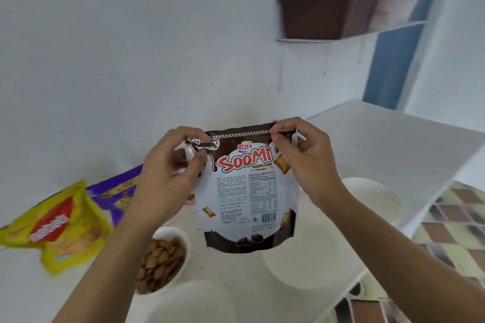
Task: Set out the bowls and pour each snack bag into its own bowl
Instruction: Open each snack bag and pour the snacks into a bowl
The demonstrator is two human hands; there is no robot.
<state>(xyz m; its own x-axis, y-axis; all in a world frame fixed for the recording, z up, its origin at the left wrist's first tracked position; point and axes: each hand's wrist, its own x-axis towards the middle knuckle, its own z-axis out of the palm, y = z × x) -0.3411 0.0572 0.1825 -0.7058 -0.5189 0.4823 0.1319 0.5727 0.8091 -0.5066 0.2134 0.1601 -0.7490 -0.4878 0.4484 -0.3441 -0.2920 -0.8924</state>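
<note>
Surface: a white smooth counter runs along a plain white wall.
Room: on that wall, upper right, a thin shelf carries a dark brown rectangular tub. A floor of brown, cream and grey tiles shows past the counter's right edge.
Task thing: a brown-and-white Soomi snack pouch hangs upright in the air above the counter, its printed back toward the camera.
Left hand: the left hand pinches the pouch's crumpled top left corner, with fingers curled tight over the seal strip.
Right hand: the right hand pinches the top right corner between thumb and bent fingers.
Seal: whether the top is torn open cannot be told.
Bowls: a white round bowl of brown biscuit pieces stands below the left forearm. A white empty bowl sits under the pouch's lower right, and a second empty white bowl lies beyond the right wrist.
Other bags: a yellow snack bag with a red label lies flat at far left, overlapping a purple snack bag behind it.
Edges: the nearer empty bowl sits near the counter's right edge, which runs diagonally.
Open room: bare counter stretches behind the right hand toward the far corner.
</note>
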